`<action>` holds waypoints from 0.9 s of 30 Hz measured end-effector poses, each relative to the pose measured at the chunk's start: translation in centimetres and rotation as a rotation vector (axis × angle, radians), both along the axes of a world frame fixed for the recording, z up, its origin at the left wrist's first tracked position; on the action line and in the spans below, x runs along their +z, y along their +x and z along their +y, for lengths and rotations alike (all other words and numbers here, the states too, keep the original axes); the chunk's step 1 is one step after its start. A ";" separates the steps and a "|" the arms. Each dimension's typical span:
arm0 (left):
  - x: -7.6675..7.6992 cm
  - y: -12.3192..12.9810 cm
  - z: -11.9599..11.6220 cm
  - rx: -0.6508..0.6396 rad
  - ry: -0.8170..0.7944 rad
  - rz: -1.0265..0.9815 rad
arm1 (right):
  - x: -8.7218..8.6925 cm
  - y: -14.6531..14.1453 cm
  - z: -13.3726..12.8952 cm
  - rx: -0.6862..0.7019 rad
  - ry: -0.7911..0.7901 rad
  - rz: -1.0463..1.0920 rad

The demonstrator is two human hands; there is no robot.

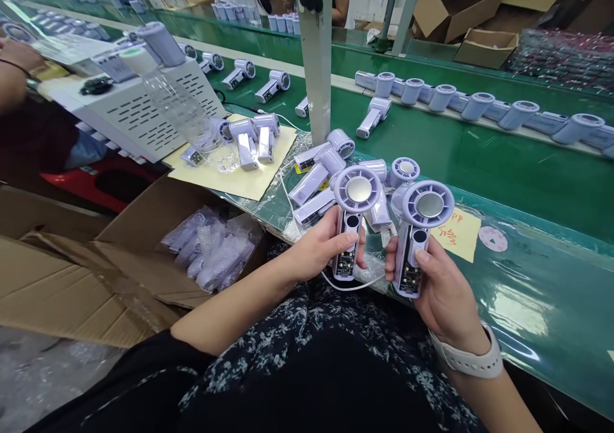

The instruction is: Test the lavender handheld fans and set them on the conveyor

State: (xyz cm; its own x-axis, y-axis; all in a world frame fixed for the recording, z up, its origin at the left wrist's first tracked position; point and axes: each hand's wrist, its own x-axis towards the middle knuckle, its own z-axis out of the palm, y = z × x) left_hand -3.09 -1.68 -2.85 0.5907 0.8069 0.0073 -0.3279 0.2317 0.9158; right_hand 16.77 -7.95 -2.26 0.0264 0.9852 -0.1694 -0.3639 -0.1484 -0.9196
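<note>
My left hand is closed around the handle of a lavender handheld fan, its thumb on the front below a dark round spot. In my right hand is a second handheld fan, the thumb pressing near its button. Both are held upright, with round ringed heads on top and bare circuit boards showing in the handles. Just behind them, a pile of similar fans lies on the green bench. A thin white cable loops beneath the left fan.
A conveyor carrying rows of fans runs behind a pale post. To the left are a white vented box, yellow paper with fans, and a cardboard box of wrapped parts. A co-worker's arm shows at far left.
</note>
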 end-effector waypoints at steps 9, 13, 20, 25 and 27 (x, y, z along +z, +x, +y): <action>0.8 0.1 -0.2 0.032 -0.006 -0.015 | 0.1 0.0 0.1 0.072 -0.013 0.016; 0.9 -0.1 -0.2 0.052 0.004 0.018 | 0.1 0.1 0.2 0.067 0.025 0.021; 1.2 0.1 -0.7 0.104 -0.082 0.098 | 0.5 -0.4 0.2 0.117 0.040 0.164; 2.4 -0.1 -1.5 0.090 -0.063 0.038 | 2.0 -0.6 -0.5 0.117 0.049 0.165; 2.9 -0.2 -1.6 0.023 -0.062 -0.022 | 2.5 -0.5 -0.8 0.105 0.058 0.161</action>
State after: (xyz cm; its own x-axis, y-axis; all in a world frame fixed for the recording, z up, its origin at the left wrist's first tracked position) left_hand -3.25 -3.33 0.07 0.5719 0.8197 -0.0305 -0.3541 0.2802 0.8922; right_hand 16.28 -8.72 0.24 -0.1003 0.9892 -0.1064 -0.4920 -0.1423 -0.8589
